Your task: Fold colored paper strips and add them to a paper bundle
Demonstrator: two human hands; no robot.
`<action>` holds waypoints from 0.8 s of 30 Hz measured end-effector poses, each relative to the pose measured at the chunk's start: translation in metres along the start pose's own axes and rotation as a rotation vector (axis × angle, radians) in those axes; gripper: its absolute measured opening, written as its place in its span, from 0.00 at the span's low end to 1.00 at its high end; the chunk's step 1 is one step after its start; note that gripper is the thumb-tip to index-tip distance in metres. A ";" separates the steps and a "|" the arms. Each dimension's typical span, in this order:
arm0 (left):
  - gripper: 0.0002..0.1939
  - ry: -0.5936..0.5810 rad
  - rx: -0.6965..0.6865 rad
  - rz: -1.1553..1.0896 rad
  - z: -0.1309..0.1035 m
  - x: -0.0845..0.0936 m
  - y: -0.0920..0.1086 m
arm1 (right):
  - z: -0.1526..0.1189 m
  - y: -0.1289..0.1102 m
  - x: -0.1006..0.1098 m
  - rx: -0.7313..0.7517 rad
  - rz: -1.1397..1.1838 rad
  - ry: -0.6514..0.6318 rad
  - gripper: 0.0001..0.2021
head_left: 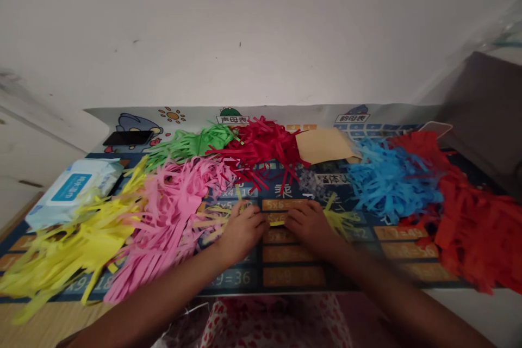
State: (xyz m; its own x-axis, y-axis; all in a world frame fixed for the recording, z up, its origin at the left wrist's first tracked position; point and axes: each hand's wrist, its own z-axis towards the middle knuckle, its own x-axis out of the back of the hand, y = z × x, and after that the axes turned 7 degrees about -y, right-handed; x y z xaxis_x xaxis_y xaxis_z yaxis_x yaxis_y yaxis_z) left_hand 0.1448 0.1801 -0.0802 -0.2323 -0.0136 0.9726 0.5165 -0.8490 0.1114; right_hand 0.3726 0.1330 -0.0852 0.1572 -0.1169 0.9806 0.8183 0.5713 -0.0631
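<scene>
The left hand [243, 228] and right hand [313, 227] grasp a yellow strip [277, 223]; it looks light, soft, easily torn, best taken between its fringed ends.

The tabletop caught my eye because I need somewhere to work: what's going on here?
A person's left hand and right hand curl over a yellow fringed piece, part of it showing between them above the printed mat. More yellow fringe and pink fringe lie to the left, green fringe and crimson fringe behind, blue fringe and red fringe to the right.
</scene>
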 end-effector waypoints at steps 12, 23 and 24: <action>0.06 -0.033 0.271 -0.390 -0.002 0.000 -0.011 | -0.008 0.017 -0.007 -0.280 0.421 0.002 0.04; 0.09 -0.068 0.107 -0.118 0.005 0.008 0.005 | 0.002 0.013 0.010 -0.058 0.175 -0.053 0.05; 0.11 -0.069 0.054 -0.088 0.005 0.010 0.009 | 0.002 0.012 0.011 0.021 0.125 -0.047 0.05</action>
State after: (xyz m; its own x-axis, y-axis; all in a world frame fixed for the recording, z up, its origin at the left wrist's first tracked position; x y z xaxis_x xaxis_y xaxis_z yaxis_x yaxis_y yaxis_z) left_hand 0.1513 0.1751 -0.0683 -0.2224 0.0972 0.9701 0.5408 -0.8156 0.2057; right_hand 0.3829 0.1405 -0.0751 0.2311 -0.0061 0.9729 0.7821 0.5960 -0.1820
